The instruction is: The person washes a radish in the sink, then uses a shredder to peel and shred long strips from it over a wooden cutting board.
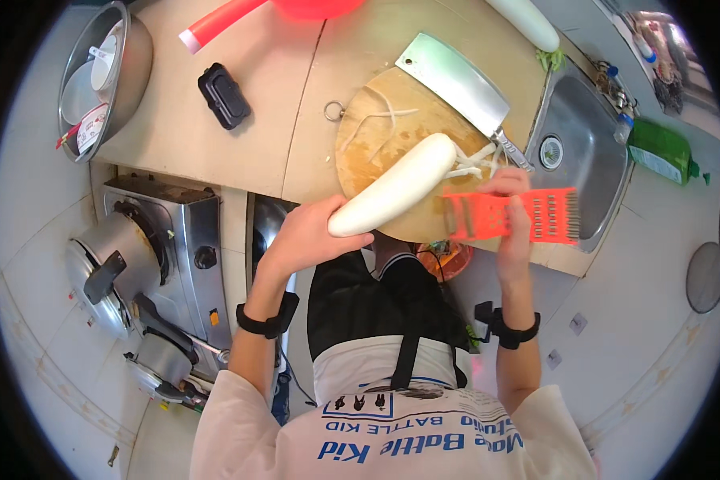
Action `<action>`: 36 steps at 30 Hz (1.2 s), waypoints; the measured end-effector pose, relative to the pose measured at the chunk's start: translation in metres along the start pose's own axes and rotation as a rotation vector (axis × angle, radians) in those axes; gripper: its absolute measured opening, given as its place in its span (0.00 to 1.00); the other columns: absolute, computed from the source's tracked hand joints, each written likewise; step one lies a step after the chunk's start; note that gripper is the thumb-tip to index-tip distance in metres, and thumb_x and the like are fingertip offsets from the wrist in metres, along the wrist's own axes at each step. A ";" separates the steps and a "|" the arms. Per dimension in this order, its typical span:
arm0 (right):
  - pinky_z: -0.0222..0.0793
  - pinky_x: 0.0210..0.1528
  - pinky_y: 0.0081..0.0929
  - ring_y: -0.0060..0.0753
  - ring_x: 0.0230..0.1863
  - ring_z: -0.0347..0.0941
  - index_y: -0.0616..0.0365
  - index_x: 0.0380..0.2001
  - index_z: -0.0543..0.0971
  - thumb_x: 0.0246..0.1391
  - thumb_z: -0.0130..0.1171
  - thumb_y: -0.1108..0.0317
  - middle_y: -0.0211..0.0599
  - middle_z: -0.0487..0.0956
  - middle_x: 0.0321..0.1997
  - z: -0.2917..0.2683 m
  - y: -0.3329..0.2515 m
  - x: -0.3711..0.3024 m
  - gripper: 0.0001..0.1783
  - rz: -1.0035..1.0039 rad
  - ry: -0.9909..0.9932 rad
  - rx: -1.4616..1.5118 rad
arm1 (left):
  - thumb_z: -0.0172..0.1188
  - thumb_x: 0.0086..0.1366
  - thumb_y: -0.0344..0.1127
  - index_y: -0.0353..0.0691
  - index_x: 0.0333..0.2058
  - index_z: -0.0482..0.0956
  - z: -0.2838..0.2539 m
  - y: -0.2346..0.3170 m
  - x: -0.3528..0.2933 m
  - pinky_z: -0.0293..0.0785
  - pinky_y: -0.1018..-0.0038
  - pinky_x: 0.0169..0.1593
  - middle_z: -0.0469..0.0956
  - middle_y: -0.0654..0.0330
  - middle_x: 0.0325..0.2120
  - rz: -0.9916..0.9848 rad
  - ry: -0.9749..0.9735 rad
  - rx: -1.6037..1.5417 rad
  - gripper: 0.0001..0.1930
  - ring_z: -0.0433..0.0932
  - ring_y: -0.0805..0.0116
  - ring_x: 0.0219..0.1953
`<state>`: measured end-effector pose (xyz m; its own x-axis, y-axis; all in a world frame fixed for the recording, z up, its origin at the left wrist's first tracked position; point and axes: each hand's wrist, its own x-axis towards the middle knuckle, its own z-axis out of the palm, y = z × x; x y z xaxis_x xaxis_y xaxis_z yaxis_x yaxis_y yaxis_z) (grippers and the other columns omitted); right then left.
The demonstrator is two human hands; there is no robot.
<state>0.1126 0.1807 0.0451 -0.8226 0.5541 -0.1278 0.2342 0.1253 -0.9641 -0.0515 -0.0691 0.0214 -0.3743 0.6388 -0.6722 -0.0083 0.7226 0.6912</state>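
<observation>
My left hand point(308, 236) is wrapped round the lower end of a long white radish point(396, 184), which slants up and to the right over a round wooden chopping board point(368, 104). An orange-red grater point(540, 214) is in my right hand point(516, 204), gripped near its middle and slightly blurred, at the board's right side. Peeled white strips point(476, 162) lie on the board near the radish's tip, with thinner shreds farther left. A cleaver point(456, 80) rests across the board's far right edge, its handle toward the sink.
To the right is a steel sink point(564, 120), with a green bottle point(660, 152) beyond it. Another white radish point(528, 24) lies at the back. A black case point(224, 96) and a metal basin point(132, 72) with bowls stand left. Pots point(128, 248) occupy the stove point(184, 224).
</observation>
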 end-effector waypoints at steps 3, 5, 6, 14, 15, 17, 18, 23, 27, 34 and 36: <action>0.70 0.50 0.27 0.26 0.45 0.75 0.63 0.36 0.79 0.69 0.43 0.57 0.37 0.78 0.44 0.045 -0.011 0.003 0.21 0.248 -0.084 0.487 | 0.72 0.52 0.45 0.37 0.45 0.80 0.000 -0.002 -0.001 0.76 0.68 0.41 0.83 0.49 0.33 0.104 0.018 0.020 0.24 0.83 0.56 0.34; 0.71 0.47 0.26 0.24 0.42 0.75 0.62 0.36 0.79 0.67 0.48 0.59 0.35 0.79 0.40 0.071 -0.017 0.010 0.17 0.238 -0.099 0.410 | 0.70 0.53 0.51 0.42 0.43 0.81 0.000 0.000 -0.003 0.77 0.62 0.38 0.83 0.51 0.29 0.161 0.099 0.111 0.24 0.83 0.50 0.33; 0.72 0.44 0.24 0.23 0.39 0.76 0.60 0.36 0.79 0.65 0.53 0.62 0.32 0.80 0.36 0.081 -0.018 0.014 0.12 0.223 -0.109 0.335 | 0.70 0.53 0.51 0.42 0.43 0.81 0.002 0.000 -0.004 0.77 0.62 0.38 0.83 0.51 0.29 0.155 0.102 0.108 0.24 0.83 0.50 0.33; 0.73 0.40 0.23 0.20 0.36 0.76 0.60 0.37 0.79 0.56 0.64 0.71 0.29 0.80 0.34 0.097 -0.026 0.027 0.06 0.244 -0.221 0.119 | 0.70 0.52 0.51 0.43 0.43 0.80 0.004 0.000 0.000 0.77 0.58 0.37 0.82 0.49 0.28 0.149 0.173 0.205 0.23 0.82 0.47 0.33; 0.73 0.40 0.23 0.20 0.36 0.76 0.59 0.36 0.79 0.56 0.64 0.71 0.29 0.80 0.34 0.098 -0.029 0.027 0.07 0.275 -0.221 0.142 | 0.70 0.52 0.51 0.43 0.43 0.80 0.003 0.001 0.001 0.77 0.58 0.37 0.82 0.49 0.28 0.151 0.174 0.203 0.23 0.82 0.47 0.33; 0.73 0.40 0.24 0.20 0.36 0.76 0.59 0.36 0.79 0.55 0.65 0.71 0.29 0.80 0.34 0.100 -0.030 0.027 0.07 0.307 -0.218 0.166 | 0.70 0.52 0.51 0.43 0.43 0.80 0.000 0.005 0.001 0.77 0.57 0.37 0.82 0.49 0.28 0.112 0.173 0.231 0.23 0.82 0.46 0.33; 0.73 0.40 0.24 0.21 0.36 0.76 0.59 0.36 0.79 0.56 0.64 0.71 0.29 0.80 0.34 0.100 -0.030 0.026 0.07 0.301 -0.206 0.158 | 0.70 0.52 0.51 0.43 0.43 0.80 0.000 0.004 0.002 0.77 0.57 0.37 0.82 0.49 0.28 0.114 0.171 0.233 0.23 0.82 0.46 0.33; 0.73 0.41 0.23 0.21 0.37 0.76 0.60 0.36 0.79 0.56 0.64 0.72 0.29 0.80 0.34 0.089 -0.030 0.028 0.06 0.261 -0.165 0.099 | 0.70 0.53 0.51 0.45 0.39 0.82 -0.001 -0.009 0.008 0.77 0.59 0.37 0.83 0.50 0.28 0.166 0.165 0.274 0.20 0.82 0.48 0.33; 0.73 0.42 0.22 0.20 0.38 0.76 0.59 0.37 0.79 0.56 0.64 0.73 0.29 0.80 0.35 0.059 -0.024 0.036 0.06 0.242 -0.082 0.003 | 0.70 0.53 0.52 0.44 0.37 0.82 -0.004 -0.011 0.009 0.77 0.62 0.38 0.83 0.52 0.28 0.193 0.146 0.200 0.20 0.82 0.49 0.33; 0.72 0.42 0.20 0.18 0.37 0.76 0.60 0.37 0.79 0.57 0.65 0.72 0.30 0.80 0.36 0.009 0.000 0.048 0.07 0.176 -0.077 -0.071 | 0.74 0.51 0.43 0.40 0.40 0.83 -0.008 -0.014 0.015 0.78 0.67 0.39 0.84 0.51 0.31 0.206 0.099 0.155 0.20 0.83 0.53 0.34; 0.72 0.42 0.20 0.18 0.37 0.75 0.60 0.37 0.79 0.57 0.65 0.72 0.29 0.80 0.36 -0.001 0.002 0.049 0.06 0.214 -0.016 -0.050 | 0.74 0.51 0.43 0.40 0.40 0.83 -0.010 -0.013 0.016 0.78 0.67 0.40 0.84 0.51 0.32 0.192 0.084 0.151 0.20 0.83 0.53 0.34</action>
<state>0.0730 0.2093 0.0374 -0.7595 0.5593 -0.3321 0.4294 0.0475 -0.9019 -0.0666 -0.0709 0.0043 -0.4317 0.7485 -0.5034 0.2070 0.6254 0.7524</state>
